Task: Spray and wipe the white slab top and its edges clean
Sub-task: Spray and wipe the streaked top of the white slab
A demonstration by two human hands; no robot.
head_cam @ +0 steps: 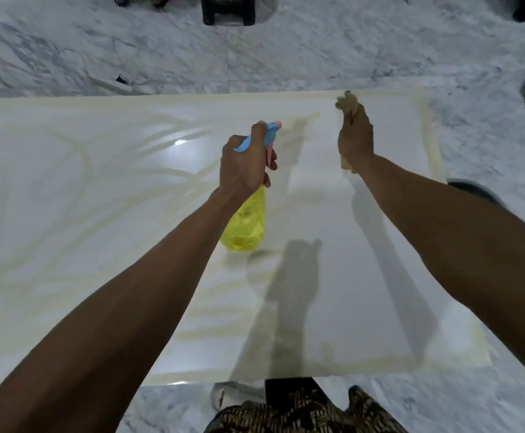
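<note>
**Hands: both loaded over slab**

Head view: left hand (247, 160) grips the bottle (245, 223) by its neck, above mid-slab (98, 214). Right hand (355, 139) clutches the cloth (347, 103), soft, near the far edge. Bottle likely light; the wet slab looks slippery.
</note>
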